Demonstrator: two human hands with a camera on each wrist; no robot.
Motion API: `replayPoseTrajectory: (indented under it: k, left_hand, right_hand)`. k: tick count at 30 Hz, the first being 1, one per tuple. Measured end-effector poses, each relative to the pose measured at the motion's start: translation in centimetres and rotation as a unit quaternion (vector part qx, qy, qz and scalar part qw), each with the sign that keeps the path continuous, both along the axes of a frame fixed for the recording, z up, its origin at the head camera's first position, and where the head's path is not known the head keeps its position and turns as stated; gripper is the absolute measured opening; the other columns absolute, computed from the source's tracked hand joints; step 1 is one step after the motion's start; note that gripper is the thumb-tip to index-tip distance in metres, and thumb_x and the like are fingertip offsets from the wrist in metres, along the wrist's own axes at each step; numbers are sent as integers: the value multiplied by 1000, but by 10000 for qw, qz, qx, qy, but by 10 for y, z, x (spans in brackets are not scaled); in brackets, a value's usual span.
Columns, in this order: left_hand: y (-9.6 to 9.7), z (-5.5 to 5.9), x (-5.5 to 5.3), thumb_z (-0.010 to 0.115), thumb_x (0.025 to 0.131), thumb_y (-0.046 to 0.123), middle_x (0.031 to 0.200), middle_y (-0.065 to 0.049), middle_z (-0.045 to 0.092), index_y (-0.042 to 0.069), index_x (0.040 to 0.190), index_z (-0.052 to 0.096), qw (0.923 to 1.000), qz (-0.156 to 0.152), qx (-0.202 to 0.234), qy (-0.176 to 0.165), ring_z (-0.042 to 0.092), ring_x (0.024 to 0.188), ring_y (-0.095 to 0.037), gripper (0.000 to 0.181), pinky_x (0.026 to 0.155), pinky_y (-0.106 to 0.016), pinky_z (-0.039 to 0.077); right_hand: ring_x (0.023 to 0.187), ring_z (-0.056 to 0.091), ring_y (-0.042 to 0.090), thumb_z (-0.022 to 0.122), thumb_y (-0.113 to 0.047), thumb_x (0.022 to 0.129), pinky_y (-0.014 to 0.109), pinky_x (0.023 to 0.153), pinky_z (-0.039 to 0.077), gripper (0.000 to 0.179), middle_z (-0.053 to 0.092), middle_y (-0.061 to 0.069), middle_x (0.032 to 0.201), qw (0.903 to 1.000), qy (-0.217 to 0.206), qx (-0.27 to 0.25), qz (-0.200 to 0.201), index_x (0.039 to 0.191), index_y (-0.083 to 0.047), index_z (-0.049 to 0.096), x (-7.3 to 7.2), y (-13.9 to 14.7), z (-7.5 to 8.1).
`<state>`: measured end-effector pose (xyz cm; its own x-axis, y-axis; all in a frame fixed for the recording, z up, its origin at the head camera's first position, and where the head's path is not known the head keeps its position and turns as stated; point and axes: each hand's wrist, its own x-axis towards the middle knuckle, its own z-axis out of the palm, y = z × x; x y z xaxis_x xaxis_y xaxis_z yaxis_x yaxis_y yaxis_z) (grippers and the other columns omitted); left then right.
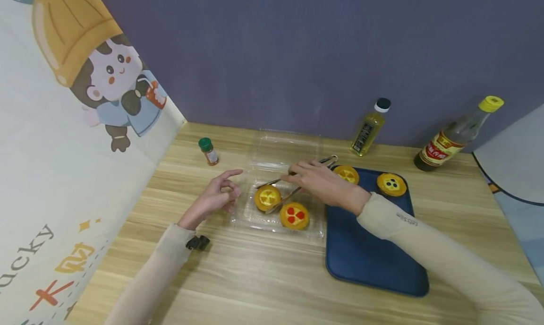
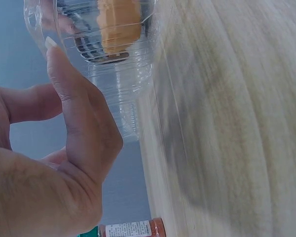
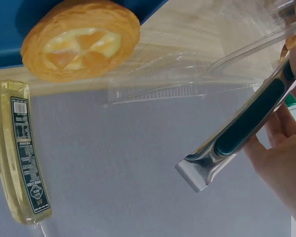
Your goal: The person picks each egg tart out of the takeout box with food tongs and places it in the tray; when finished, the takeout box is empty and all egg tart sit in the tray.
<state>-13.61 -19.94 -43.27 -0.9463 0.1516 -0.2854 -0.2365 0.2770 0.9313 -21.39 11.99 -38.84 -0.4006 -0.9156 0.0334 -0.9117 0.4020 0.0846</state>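
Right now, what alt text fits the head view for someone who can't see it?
A right hand holds tongs around one of two tarts in a clear box; the left hand is near it. Two more tarts sit on a blue tray.

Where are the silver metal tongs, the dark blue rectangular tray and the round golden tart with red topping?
Silver metal tongs (image 3: pixel 248 120): right wrist view, on the teal handle inlay.
Dark blue tray (image 1: pixel 369 249): head view, on its bare surface.
Red-topped tart (image 1: pixel 294 216): head view, middle of its top.

left sleeve (image 1: pixel 148 273): cream, black attachment (image 1: pixel 197 243) at cuff | right sleeve (image 1: pixel 442 249): cream, dark lettering (image 1: pixel 406 218)
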Motion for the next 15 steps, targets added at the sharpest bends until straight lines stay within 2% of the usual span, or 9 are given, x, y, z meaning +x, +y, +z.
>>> replayPoseTrajectory:
  k: [7, 15]
  left_hand:
    - [0, -1, -1, 58, 98, -2, 112, -16, 59, 12, 163, 33, 10000, -29, -9, 32, 62, 73, -18, 71, 58, -33, 64]
    - [-1, 0, 0, 56, 98, -3, 114, -18, 58, 11, 163, 32, 10000, -55, 40, 73, 63, 74, -19, 71, 58, -33, 64]
  right_hand:
    - [125, 59, 25, 76, -6, 94, 51, 104, 58, 64, 64, 5, 135, 9999, 56, 101, -10, 152, -24, 55, 2, -4, -2]
    - [126, 58, 25, 74, -8, 96, 51, 103, 58, 62, 63, 5, 137, 9997, 205, 123, -50, 152, -24, 54, 6, -3, -4]
